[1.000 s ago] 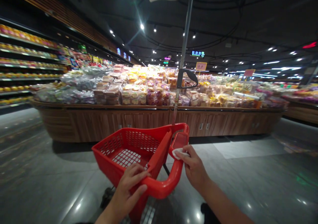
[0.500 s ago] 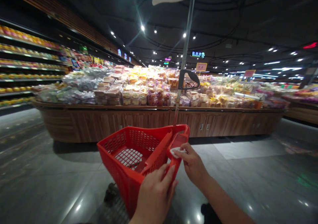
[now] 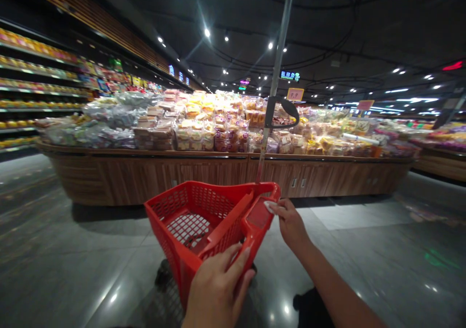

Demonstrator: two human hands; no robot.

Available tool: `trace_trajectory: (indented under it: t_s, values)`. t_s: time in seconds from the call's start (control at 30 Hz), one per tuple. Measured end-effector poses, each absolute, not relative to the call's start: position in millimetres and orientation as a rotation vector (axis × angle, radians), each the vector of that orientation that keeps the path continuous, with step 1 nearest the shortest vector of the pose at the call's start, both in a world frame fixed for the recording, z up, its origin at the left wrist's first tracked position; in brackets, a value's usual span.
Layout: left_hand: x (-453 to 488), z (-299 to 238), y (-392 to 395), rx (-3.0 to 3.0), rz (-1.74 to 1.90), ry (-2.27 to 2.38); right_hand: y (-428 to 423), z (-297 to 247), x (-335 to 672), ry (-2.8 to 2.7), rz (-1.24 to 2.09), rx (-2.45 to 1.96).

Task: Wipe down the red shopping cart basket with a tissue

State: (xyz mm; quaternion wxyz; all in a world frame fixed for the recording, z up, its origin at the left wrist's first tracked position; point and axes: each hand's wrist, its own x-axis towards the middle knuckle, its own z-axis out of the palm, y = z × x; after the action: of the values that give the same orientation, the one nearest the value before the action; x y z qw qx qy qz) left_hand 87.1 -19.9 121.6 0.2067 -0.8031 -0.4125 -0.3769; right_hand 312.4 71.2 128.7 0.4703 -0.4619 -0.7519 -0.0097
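Note:
A red plastic shopping cart (image 3: pixel 174 243) stands on the floor in front of me, its slotted basket toward the left. My left hand (image 3: pixel 218 279) is wrapped round the near end of the cart's red handle (image 3: pixel 251 245). A flat rectangular panel (image 3: pixel 257 212) is set into the middle of that handle. My right hand (image 3: pixel 289 219) pinches a white wipe (image 3: pixel 270 206) against the panel's far right edge. Most of the wipe is hidden by my fingers. From the cart's far corner rises a metal pole (image 3: pixel 278 58) with a dark grey hook-shaped bracket (image 3: pixel 280 113).
Behind the cart runs a long wooden display counter (image 3: pixel 211 168) heaped with bagged baked goods (image 3: pixel 196 129). Stocked shelves (image 3: pixel 36 83) line the left side. Shiny grey tiles (image 3: pixel 349 260) cover the floor. A price sign (image 3: pixel 295 94) stands above the goods.
My right hand has moved the wipe from the near part of the handle panel to its far right edge. My left hand keeps its hold on the handle. The view has shifted slightly.

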Motion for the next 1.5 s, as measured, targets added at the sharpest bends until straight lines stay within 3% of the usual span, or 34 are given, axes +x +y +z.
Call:
trace_trajectory:
  t_s: [0.3,0.47,0.6,0.8,1.03,1.33,1.5]
  values:
    - [86,121,-18,-2.245,-1.055,-1.151,67,178,294,-2.327,0.220,-0.946]
    - [88,121,-18,-2.235,-1.070,-1.164,109,186,302,-2.298,0.121,-1.201]
    - [89,123,-18,-2.241,-1.085,-1.174,116,192,291,-2.536,0.187,-1.051]
    - [90,125,-17,-2.238,-1.088,-1.187,135,217,274,-2.749,0.076,-1.193]
    - [90,126,-16,-2.258,-1.056,-1.207,117,227,230,-3.097,0.266,-0.976]
    - [88,127,-12,-2.251,-1.079,-1.200,154,233,251,-3.023,-0.004,-1.299]
    - [86,126,-9,-2.261,-1.105,-1.181,142,225,242,-3.019,0.105,-1.187]
